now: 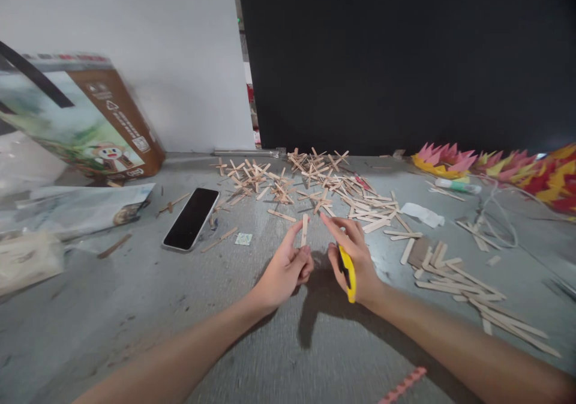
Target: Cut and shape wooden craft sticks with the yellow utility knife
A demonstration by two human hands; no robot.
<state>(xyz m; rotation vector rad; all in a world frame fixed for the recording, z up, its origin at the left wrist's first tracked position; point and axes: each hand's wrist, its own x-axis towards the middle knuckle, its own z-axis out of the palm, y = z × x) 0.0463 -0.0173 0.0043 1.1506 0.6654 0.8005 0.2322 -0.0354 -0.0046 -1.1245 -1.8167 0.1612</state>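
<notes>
My left hand (pixel 285 269) pinches a wooden craft stick (pixel 305 229), which points up and away from me. Close beside it, my right hand (pixel 357 260) is closed around a yellow utility knife (pixel 348 275) with a black part on its side. The right index finger stretches out toward the stick, with a small gap between the two hands. Whether the knife's blade is out cannot be seen. Beyond the hands lies a heap of craft sticks (pixel 315 179), many joined into crosses. A single loose stick (pixel 282 215) rests just past my left hand.
A phone (pixel 191 219) and a small patterned square (pixel 243 239) lie to the left, near a printed bag (pixel 99 128). Loose sticks (pixel 463 287) are scattered at right, with white cable (pixel 495 212) and pink-yellow paper petals (pixel 443 161) behind. A red notched strip (pixel 405 386) is in front.
</notes>
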